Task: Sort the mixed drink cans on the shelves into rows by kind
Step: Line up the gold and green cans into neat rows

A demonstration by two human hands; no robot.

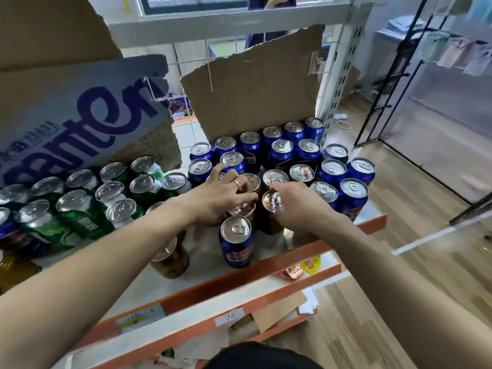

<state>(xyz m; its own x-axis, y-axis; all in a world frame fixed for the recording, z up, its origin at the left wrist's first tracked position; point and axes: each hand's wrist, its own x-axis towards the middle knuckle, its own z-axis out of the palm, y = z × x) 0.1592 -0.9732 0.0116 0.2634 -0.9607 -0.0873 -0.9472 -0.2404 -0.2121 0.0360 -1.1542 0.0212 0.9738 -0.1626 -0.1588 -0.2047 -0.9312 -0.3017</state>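
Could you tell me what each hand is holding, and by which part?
The right hand pinches a brown can by its top rim. The left hand lies over gold cans; its grip cannot be told.

Small shop, by the look of it: a steel display shelf (pixel 266 265) with an orange front strip, a handwritten price label (pixel 229 316) on the tier below and a slotted upright (pixel 343 75) at the corner. Blue cans (pixel 330 171) and green cans (pixel 80 214) stand massed like stock, with snack packets (pixel 290 271) underneath. On the rack (pixel 394 75) at right, possibly hanging clothes, but it's blurred.
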